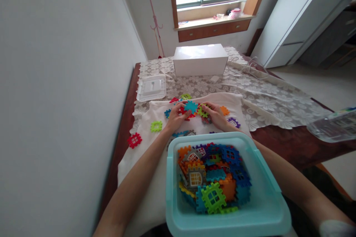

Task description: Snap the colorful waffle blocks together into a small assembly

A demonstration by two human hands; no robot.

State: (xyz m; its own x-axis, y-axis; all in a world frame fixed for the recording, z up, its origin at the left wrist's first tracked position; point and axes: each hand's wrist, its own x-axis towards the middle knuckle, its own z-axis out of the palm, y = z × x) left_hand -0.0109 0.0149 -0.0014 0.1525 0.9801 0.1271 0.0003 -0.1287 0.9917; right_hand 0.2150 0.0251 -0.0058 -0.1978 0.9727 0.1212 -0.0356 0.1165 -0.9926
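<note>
hands first: the left hand [175, 117] and right hand [216, 115] meet over a white cloth [144, 144], both curled shut around a little cluster of plastic tiles [194, 110] held right between them. fingers of each hand wrap the sides of it, thumbs on top, so the cluster sits dead centre between the two hands and just above the cloth.

the cluster is a few square, notch-edged pieces pressed together: a blue tile [191, 106] on top in the middle, a red one [185, 113] under it on the left hand's side, a lime green one [203, 110] on the right hand's side. can't tell how firmly they're locked together.

loose tiles lie scattered on the cloth around the hands: a green tile [156, 126] and a red tile [134, 140] out to the left, an orange tile [224, 110] and a purple tile [234, 122] just right of the right hand.

closer to the camera, between the forearms, sits a teal bin [267, 207] heaped with more of the same tiles in mixed colours, some with window shapes. farther back on the lace-covered surface [267, 100] there's a clear lid [151, 87] and a white box [200, 59].
</note>
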